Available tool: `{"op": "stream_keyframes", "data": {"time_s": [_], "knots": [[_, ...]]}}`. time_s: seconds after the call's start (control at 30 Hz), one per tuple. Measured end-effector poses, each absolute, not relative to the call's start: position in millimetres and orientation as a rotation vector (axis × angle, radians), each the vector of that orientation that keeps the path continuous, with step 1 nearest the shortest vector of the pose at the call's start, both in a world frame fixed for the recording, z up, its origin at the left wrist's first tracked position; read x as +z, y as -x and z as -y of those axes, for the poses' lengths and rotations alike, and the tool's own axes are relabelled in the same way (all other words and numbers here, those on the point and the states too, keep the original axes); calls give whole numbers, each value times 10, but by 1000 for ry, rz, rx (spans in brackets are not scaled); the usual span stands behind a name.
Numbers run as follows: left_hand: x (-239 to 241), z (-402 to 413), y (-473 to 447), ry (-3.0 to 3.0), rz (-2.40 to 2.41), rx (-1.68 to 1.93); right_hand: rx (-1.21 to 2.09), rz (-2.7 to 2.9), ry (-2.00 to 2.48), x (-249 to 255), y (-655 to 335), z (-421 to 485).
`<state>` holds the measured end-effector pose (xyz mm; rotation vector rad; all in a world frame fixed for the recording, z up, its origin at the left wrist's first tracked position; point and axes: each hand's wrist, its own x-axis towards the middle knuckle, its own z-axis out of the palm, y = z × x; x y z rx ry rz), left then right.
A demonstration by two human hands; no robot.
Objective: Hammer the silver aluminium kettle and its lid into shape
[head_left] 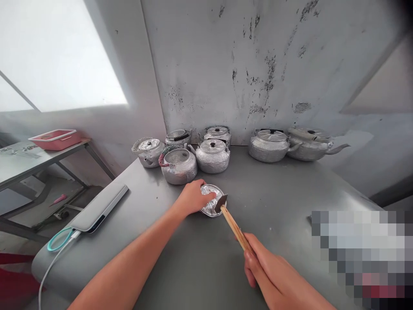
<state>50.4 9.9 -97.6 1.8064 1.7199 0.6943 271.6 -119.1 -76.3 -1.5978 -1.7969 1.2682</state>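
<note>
My left hand (pixel 195 197) grips the left edge of a round, dented silver kettle lid (pixel 209 210), its thumb lying over the top face. In my right hand (pixel 260 262) is a hammer with a pale wooden handle (pixel 237 230), fingers wrapped round the lower part. The dark metal hammer head (pixel 221 203) is at the lid's right side; whether it touches the lid I cannot tell. Just beyond my left hand stands a lidless aluminium kettle (pixel 179 170) with a red-and-dark wrapped handle. Beside it is a lidded kettle (pixel 213 158) with a black knob.
Further kettles stand along the wall: a small one (pixel 150 153) at left, two (pixel 269 148) (pixel 309 146) at right. A grey power bank (pixel 100 209) with a white cable lies on the grey table (pixel 180 275). A side table holds a pink basket (pixel 60 140). The lower right is pixelated.
</note>
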Motion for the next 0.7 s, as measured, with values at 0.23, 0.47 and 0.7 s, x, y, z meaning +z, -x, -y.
{"op": "stream_keyframes", "data": {"time_s": [0.23,0.47,0.7], "knots": [[-979,-82,-531,-1924,-1696,734,1367,1881,1573,-702,-2809,993],[-934,-68,-517,-1935,-1715,745,1663,1464,1496,-706,-2853,964],[-926,-85,-475,-1930,-1747,743,1311,1678,1659,-841,-2885,1023]]}}
